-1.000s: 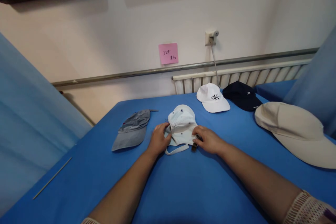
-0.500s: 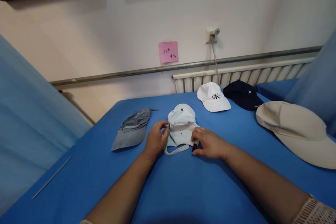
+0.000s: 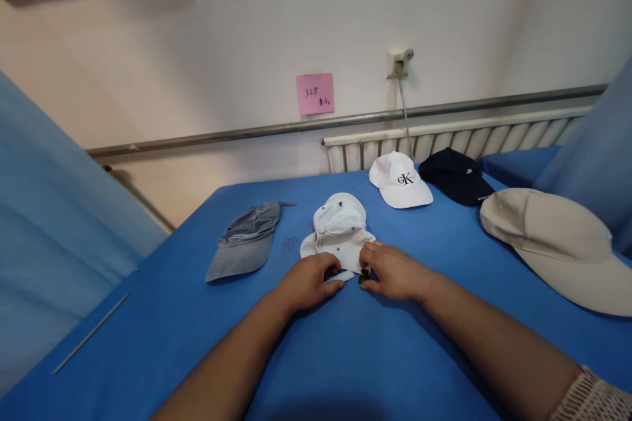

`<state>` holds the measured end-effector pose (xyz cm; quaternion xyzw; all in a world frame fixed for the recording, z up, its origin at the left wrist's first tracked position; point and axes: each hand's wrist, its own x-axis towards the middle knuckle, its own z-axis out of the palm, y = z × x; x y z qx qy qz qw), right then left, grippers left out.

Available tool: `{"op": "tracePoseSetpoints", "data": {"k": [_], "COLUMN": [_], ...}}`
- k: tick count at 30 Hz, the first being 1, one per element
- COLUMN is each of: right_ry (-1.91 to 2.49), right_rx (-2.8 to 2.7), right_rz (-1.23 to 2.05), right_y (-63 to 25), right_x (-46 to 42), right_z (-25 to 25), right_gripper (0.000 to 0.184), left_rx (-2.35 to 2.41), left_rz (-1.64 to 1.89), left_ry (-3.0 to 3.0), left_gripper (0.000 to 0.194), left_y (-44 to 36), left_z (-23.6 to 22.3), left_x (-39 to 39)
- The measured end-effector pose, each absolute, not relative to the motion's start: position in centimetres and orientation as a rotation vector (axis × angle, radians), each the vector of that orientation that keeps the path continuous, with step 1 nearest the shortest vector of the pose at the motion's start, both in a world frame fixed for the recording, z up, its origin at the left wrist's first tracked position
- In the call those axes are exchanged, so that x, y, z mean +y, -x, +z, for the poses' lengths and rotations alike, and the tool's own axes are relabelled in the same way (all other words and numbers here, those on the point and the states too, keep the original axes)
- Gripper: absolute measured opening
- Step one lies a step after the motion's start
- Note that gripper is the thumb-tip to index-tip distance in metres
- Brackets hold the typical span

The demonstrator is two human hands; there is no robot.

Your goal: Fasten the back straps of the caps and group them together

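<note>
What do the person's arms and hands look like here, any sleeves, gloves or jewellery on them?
Both forearms are bare, and the left hand and right hand wear no gloves. No rings, watch or bracelets show. At the bottom right corner, the right arm comes out of a cream open-knit sleeve with a net-like, crocheted weave. The left arm's sleeve is out of view.

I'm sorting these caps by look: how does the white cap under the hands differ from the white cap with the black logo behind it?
The white cap under the hands lies flattened and creased, its back strap toward the person; the logo cap keeps a rounded crown. The near one shows no logo, the far one a black logo. The left hand and right hand touch the near cap; the logo cap lies untouched. Both are white and rest on the blue table cover.
</note>
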<state>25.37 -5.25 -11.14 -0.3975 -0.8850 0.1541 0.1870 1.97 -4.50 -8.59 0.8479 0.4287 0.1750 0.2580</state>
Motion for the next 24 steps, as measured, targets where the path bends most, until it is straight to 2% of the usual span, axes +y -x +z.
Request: {"op": "tracePoseSetpoints", "data": {"k": [5,10,17,24], "right_ry": [1.103,1.134,1.178,1.187], "right_rx": [-2.503,-2.535,-2.543,-2.386], "right_rz": [0.390,0.406,0.335,0.482], "right_y": [-25.1,-25.1,-24.8,-25.4], "right_x": [-5.6,-5.7,-6.0,-4.8], "right_z": [-10.9,-10.7,-10.5,-11.8], "right_gripper": [0.016,0.026,0.013,0.010], "left_rx": [1.124,1.162,1.174,1.161], "left_rz": [0.504,0.339,0.224,0.232], "left_ry": [-2.234,-2.271,-2.358,-2.341], "left_gripper": [0.016,0.021,0.024,0.023], "left_y": [-2.0,-2.0,-1.9,-1.8], "left_z": [-8.8,-8.8,-9.0,-9.1], "left_x": [-4.7,-4.4,-4.0,-3.8]}}
